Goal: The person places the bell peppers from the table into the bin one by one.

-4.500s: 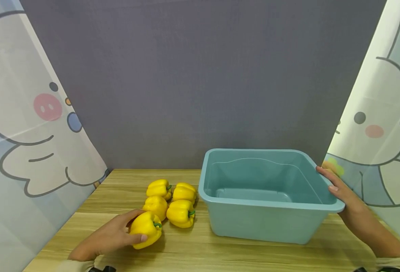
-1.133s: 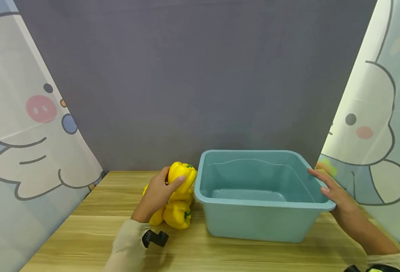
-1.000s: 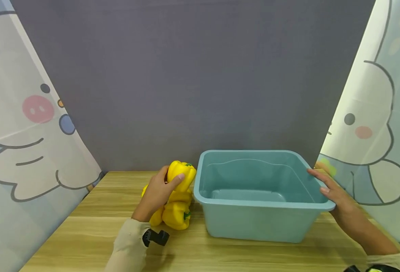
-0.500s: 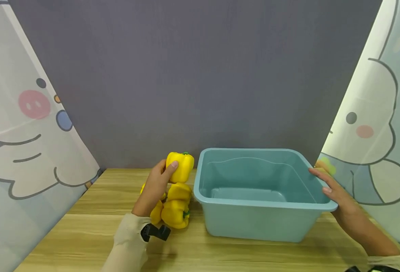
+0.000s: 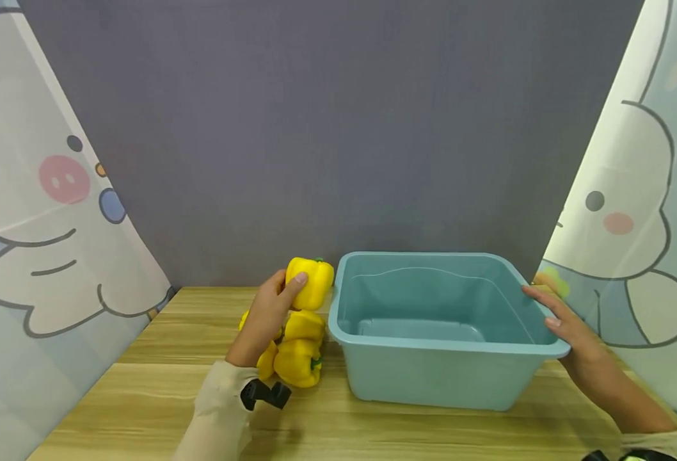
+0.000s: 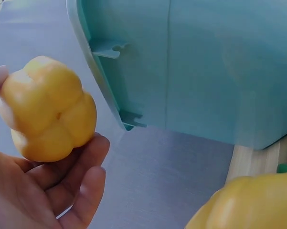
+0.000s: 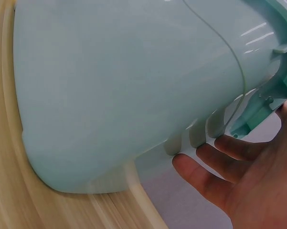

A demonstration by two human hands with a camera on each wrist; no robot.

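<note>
Left hand (image 5: 268,308), thumb and fingers curled round one pepper (image 5: 314,289), has just raised it higher above the other peppers (image 5: 297,365) on the counter (image 5: 125,410); it's airborne beside the tub's (image 5: 448,378) left rim, outside it. Right hand (image 5: 569,330), part-open, grips the tub's right rim.
</note>
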